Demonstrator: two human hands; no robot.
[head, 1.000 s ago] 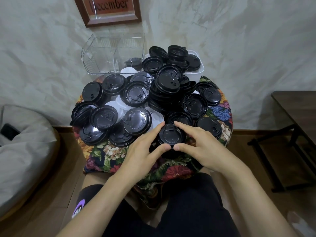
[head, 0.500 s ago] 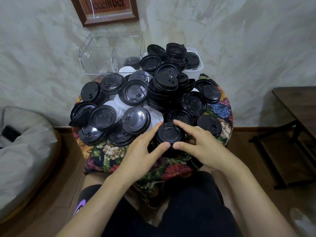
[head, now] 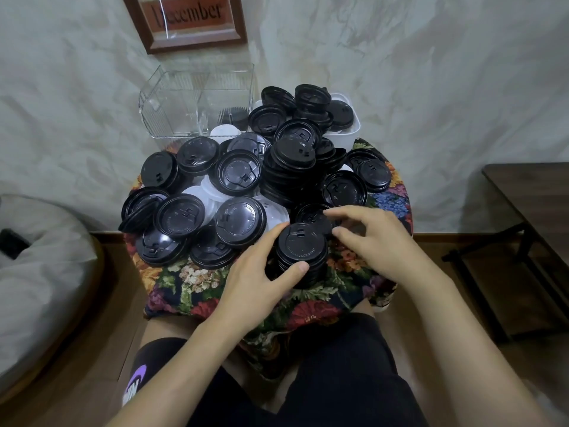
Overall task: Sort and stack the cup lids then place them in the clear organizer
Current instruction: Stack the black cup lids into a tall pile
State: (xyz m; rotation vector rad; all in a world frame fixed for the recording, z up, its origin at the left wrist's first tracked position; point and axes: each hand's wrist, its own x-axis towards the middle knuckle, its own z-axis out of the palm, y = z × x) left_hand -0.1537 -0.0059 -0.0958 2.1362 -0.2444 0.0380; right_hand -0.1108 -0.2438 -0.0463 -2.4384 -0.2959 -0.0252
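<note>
Left hand (head: 255,282): thumb and index finger curled round a short stack of black cup lids (head: 303,248), clamped on it at the near edge of the floral-cloth table (head: 191,285). Right hand (head: 378,245): fingers loosely curled, slightly apart, holding nothing, just beside the stack on its right; can't tell if it touches. Loose black and white lids (head: 237,177) are heaped behind. Clear organizer (head: 172,103) stands at the far left edge, with a few black lids in its right compartment. White bin (head: 355,126) beside it, lids piled on top.
</note>
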